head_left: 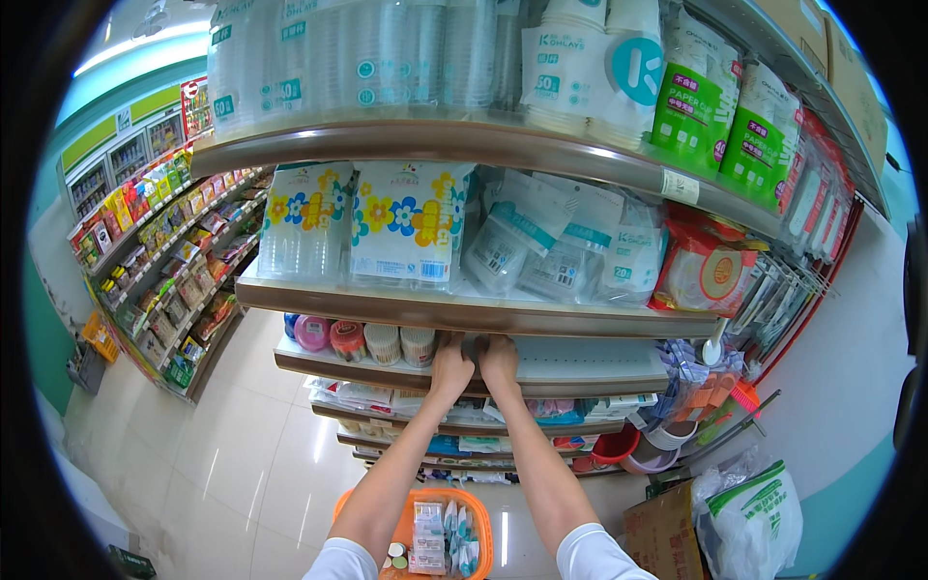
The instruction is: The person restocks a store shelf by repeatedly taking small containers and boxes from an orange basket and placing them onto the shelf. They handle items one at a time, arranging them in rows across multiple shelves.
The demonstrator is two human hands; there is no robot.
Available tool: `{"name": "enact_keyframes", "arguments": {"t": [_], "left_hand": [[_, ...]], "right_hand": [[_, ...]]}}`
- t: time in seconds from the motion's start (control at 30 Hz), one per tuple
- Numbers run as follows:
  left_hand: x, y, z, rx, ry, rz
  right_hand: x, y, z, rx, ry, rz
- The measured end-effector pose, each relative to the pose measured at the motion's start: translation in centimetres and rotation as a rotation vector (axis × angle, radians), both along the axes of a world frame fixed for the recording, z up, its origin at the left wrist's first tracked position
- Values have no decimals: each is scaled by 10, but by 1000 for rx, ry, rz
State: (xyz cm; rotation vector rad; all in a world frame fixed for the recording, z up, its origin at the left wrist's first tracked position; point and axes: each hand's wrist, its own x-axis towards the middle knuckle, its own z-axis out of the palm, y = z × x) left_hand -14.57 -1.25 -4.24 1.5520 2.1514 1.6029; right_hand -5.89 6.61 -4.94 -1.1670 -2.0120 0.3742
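Taking the third shelf as our landmark, we start at its left end, where a row of small round tubs stands, pink, red and pale. Just right of the tubs, our left hand reaches over the shelf's front edge, and our right hand lies touching it, both pushed in under the shelf above. Our fingers are hidden back there, so we cannot tell whether they are open, closed, or gripping anything; whatever they reach for is out of sight at that spot. Right of the hands the shelf is bare and white. Below the shelf, near our elbows, sits an orange basket with small packets. We judge the nearest tub could tip if our left wrist swings sideways while reaching blind.
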Motion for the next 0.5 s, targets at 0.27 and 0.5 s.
{"name": "enact_keyframes", "arguments": {"t": [0.27, 0.5], "left_hand": [[8, 2, 16, -106, -33, -59], [31, -64, 20, 188, -56, -172]], "right_hand": [[-2, 21, -2, -65, -34, 95], [27, -75, 41, 201, 326, 208]]}}
